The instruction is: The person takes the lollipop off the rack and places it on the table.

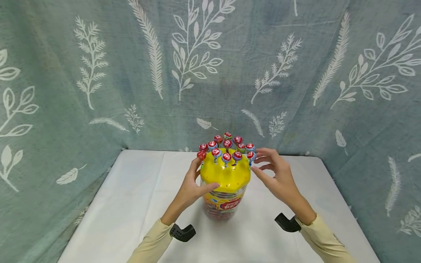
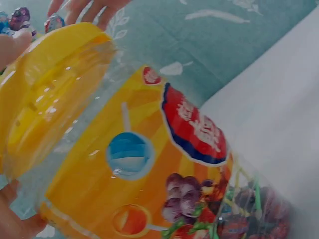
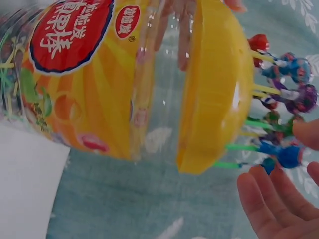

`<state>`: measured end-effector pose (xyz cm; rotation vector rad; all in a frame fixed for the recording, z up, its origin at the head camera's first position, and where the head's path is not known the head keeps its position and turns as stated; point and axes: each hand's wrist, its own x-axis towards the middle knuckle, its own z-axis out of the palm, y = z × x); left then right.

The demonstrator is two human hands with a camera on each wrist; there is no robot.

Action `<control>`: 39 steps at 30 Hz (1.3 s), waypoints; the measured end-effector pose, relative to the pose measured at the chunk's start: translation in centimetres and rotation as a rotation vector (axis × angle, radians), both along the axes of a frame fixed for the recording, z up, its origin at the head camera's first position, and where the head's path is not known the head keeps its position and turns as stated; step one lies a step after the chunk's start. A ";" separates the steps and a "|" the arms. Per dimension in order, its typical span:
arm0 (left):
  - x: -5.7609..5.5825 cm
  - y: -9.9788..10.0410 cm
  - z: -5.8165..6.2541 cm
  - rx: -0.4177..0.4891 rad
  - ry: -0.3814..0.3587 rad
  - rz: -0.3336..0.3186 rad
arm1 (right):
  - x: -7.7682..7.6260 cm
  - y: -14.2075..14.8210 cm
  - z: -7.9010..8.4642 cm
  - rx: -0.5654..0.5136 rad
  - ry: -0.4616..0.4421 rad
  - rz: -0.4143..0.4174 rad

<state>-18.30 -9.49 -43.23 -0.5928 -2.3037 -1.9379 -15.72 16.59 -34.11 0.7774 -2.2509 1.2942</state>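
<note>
- Two hands on this one. Your left hand [image 1: 194, 188] has a broad grip: thumb across the front of the yellow lid [image 1: 225, 177], fingers round the left side, holding the jar [image 1: 227, 202] at its top.
- Jar is upright mid-table, on the white cloth [image 1: 138, 190], between your hands.
- About a dozen lollipops [image 1: 227, 144] stand up out of the lid, mostly toward its far half and sides.
- Your right hand [image 1: 279, 177] sits just off the lid's right edge, thumb and fingertips well apart, on either side of the rightmost lollipop [image 1: 251, 156]. Can't tell you whether any fingertip touches it.
- Left wrist view gives you what head view barely shows: label art with printed grapes [image 2: 184, 199], plus loose candy [image 2: 256, 206] with green and yellow sticks seen through the clear base.
- Right wrist view shows you the sticks side-on, going into the lid, a blue-wrapped lollipop [image 3: 286, 155] between your right thumb and fingers, and your left fingers behind the clear neck [image 3: 162, 124]. Head view hides those.
</note>
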 end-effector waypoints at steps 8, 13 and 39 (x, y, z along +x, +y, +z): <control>0.5 0.1 -0.8 -0.042 -0.029 0.044 | -0.1 -1.5 -0.6 -0.016 0.003 -0.030; 0.7 0.1 -0.9 -0.044 -0.016 0.059 | -0.3 -1.6 -1.0 -0.053 0.026 -0.036; -0.1 0.3 -1.3 -0.043 0.038 0.086 | -1.7 -0.1 1.0 -0.127 0.010 -0.039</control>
